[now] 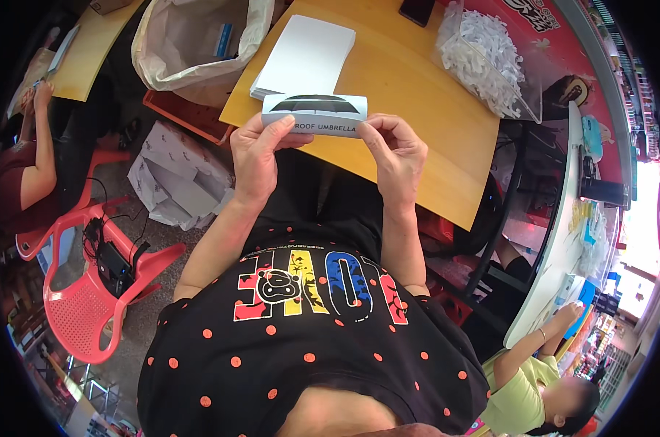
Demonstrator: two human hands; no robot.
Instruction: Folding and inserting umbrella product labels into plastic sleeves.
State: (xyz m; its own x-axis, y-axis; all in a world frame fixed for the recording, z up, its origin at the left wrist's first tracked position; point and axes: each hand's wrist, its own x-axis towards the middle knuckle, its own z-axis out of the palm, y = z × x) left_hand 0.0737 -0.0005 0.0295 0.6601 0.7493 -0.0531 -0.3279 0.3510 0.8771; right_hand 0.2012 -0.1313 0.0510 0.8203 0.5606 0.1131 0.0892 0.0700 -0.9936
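Above the near edge of the wooden table, both hands hold a pale blue-grey printed paper piece (314, 109) by its two ends. It bears a dark umbrella picture and looks curled along its length; I cannot tell whether it is a closed sleeve or a bent sheet. On its left end my left hand (257, 160) is closed, thumb over the front and fingers behind. The right end is pinched between thumb and fingers of my right hand (397, 153). Just beyond it lies a stack of white sheets (306, 54).
A clear bin (534, 98) of white paper strips and a dark phone (417, 10) are on the table. At left stand a white-lined bag (151, 69) with blue pieces inside, a red crate (184, 116) and a red chair (82, 313). Other people work at both sides.
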